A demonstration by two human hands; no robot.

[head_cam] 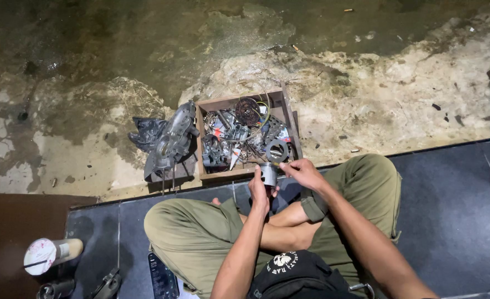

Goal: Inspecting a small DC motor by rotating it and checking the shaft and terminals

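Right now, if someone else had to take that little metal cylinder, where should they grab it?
Probably around the round side wall of the metal cylinder, coming from above. It stands upright, the left hand supports it from below, and the right hand works at its right side.

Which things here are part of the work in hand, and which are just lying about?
In hand:
left hand holding a metal cylinder
right hand with a thin tool at the cylinder's top

Lying about:
wooden box of engine parts
grey engine casing
black bag
plastic cup
phone
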